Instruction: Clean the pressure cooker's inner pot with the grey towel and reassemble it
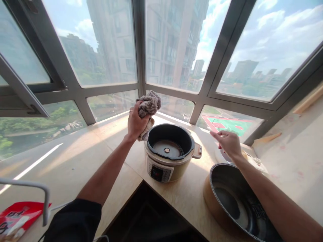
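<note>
My left hand [137,122] is closed around a bunched grey-brown cloth [149,103], raised at the back left rim of an electric pressure cooker [164,169]. The cooker stands lidless on the windowsill counter, its dark inside and round metal base showing, a control panel on its front. To the right, my right hand [228,144] hangs in the air with its fingers drawn together; whether anything is between them is hidden. Below my right forearm sits a dark-lined inner pot [234,205], partly covered by the arm. Behind that hand lies a pale round object, possibly the lid, mostly hidden.
A pale counter [106,161] runs along the window frames [141,43]. At the lower left are a red food packet [21,218] and a bent grey-white bar [42,191]. A black panel [148,215] lies in front of the cooker. A wall closes the right side.
</note>
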### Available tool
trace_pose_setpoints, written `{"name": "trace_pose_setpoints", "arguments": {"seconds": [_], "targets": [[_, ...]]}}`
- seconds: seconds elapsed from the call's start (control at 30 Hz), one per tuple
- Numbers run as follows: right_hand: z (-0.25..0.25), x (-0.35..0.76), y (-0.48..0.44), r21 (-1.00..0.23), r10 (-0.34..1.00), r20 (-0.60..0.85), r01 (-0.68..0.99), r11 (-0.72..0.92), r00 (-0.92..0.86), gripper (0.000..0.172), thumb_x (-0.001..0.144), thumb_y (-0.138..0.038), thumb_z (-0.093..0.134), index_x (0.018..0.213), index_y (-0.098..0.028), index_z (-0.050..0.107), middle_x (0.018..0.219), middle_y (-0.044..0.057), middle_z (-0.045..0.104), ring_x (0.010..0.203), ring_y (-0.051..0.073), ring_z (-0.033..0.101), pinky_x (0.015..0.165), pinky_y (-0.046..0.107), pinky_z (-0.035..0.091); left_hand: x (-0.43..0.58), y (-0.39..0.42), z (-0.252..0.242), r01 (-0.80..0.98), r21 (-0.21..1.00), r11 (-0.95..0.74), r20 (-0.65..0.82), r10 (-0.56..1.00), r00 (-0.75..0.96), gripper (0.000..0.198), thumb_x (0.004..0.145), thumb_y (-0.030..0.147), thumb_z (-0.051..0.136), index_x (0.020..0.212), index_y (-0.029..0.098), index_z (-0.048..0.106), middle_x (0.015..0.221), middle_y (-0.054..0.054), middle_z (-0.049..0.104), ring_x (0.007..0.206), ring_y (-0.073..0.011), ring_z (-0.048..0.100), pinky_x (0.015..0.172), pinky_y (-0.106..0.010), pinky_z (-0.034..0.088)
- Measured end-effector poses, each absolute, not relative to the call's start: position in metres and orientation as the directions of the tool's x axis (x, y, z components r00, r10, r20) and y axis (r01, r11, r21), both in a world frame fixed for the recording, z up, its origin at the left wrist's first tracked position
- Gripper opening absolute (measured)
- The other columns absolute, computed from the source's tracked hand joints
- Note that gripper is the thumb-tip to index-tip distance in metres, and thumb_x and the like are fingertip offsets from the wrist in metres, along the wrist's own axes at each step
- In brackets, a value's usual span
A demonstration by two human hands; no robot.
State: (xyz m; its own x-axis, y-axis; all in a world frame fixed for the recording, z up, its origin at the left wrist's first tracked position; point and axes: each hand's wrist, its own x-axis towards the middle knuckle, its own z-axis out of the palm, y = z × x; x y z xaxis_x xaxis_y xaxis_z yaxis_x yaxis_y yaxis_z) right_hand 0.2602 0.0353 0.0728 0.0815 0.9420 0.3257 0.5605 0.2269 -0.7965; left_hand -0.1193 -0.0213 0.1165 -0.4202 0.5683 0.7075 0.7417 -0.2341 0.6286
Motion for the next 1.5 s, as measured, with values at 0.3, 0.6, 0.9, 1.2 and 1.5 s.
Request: {"name": "trace_pose_setpoints", "arguments": {"seconds": [0.3, 0.6, 0.9, 1.2, 1.5], "targets": [[0.067, 0.245, 0.062, -0.734, 0.941, 0.153, 0.603, 0.312, -0.301, 0.079, 0.074, -0.042, 0.074, 0.146, -0.017, 0.054, 0.127, 0.016, 0.072, 0.107, 0.033, 0.073, 0.096, 0.046, 0.056, -0.097, 0.005, 0.126, 0.978, 0.207, -0.038, 0.556, 0.827, -0.086, 0.07, 0.083, 0.038, 0.064, 0.149, 0.027, 0.043, 0.137, -0.015, 0.054, 0.109, -0.0338, 0.064, 0.084, -0.041, 0.054], [0.031, 0.183, 0.073, -0.696, 0.918, 0.105, 0.631, 0.342, -0.382, 0.055, 0.089, -0.04, 0.057, 0.14, -0.016, 0.057, 0.146, 0.018, 0.058, 0.133, 0.036, 0.056, 0.114, 0.053, 0.042, -0.074, 0.025, 0.093, 0.924, -0.278, -0.262, 0.206, 0.923, 0.324, 0.072, 0.081, 0.034, 0.067, 0.147, 0.021, 0.044, 0.136, -0.022, 0.054, 0.111, -0.0373, 0.061, 0.079, -0.041, 0.051], [0.018, 0.184, 0.066, -0.708, 0.932, 0.164, 0.62, 0.34, -0.323, 0.065, 0.08, -0.027, 0.051, 0.144, -0.016, 0.053, 0.138, 0.013, 0.064, 0.127, 0.036, 0.059, 0.111, 0.05, 0.044, -0.065, 0.03, 0.081, 0.806, -0.41, -0.426, -0.012, 0.886, 0.463, 0.03, 0.086, 0.013, 0.055, 0.114, 0.01, 0.067, 0.116, -0.023, 0.064, 0.102, -0.0331, 0.064, 0.076, -0.039, 0.048], [0.026, 0.181, 0.059, -0.666, 0.958, 0.088, 0.699, 0.261, -0.274, 0.065, 0.082, -0.03, 0.048, 0.145, -0.015, 0.051, 0.14, 0.015, 0.063, 0.124, 0.036, 0.061, 0.108, 0.053, 0.045, -0.052, 0.027, 0.089, 0.807, -0.336, -0.486, -0.418, 0.844, 0.335, 0.021, 0.064, 0.019, 0.081, 0.083, 0.012, 0.079, 0.1, -0.022, 0.075, 0.092, -0.0371, 0.071, 0.076, -0.039, 0.048], [0.033, 0.18, 0.052, -0.666, 0.968, 0.036, 0.716, 0.21, -0.25, 0.067, 0.083, -0.031, 0.048, 0.149, -0.015, 0.046, 0.146, 0.015, 0.058, 0.132, 0.035, 0.056, 0.111, 0.052, 0.043, -0.038, 0.038, 0.103, 0.913, -0.012, -0.407, -0.813, 0.535, 0.228, 0.013, 0.052, 0.028, 0.081, 0.058, 0.021, 0.072, 0.061, -0.005, 0.069, 0.079, -0.0288, 0.069, 0.077, -0.034, 0.052]]}}
